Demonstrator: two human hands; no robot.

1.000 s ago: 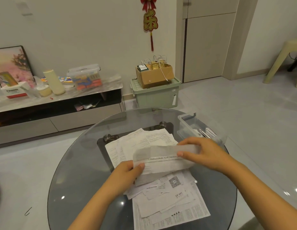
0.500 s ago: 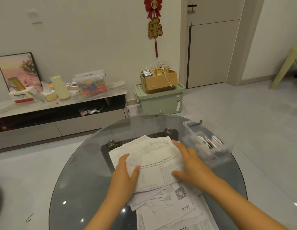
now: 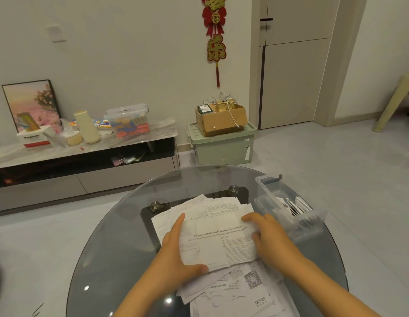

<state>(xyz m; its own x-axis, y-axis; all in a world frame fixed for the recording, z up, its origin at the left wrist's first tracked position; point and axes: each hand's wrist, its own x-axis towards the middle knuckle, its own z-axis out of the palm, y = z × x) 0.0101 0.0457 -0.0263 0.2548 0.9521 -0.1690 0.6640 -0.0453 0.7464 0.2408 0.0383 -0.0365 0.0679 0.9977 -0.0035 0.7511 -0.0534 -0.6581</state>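
Observation:
An unfolded white instruction leaflet (image 3: 217, 239) with printed text lies spread on top of a pile of loose papers (image 3: 233, 291) on a round glass table (image 3: 112, 259). My left hand (image 3: 176, 255) lies flat along the leaflet's left edge, with the thumb over its lower edge. My right hand (image 3: 272, 239) presses on the leaflet's right edge, fingertips near the upper right corner. Both forearms reach in from the bottom of the view.
A clear plastic bin (image 3: 267, 179) holding small packets stands on the table just right of the papers. Beyond the table are a low console (image 3: 84, 143) with clutter, a green storage box (image 3: 221, 147) carrying a cardboard box (image 3: 221, 121), and a beige stool (image 3: 395, 99).
The leaflet, held folded above the pile a second ago, has been opened out and laid flat on the papers. Both hands have moved apart to its left and right edges.

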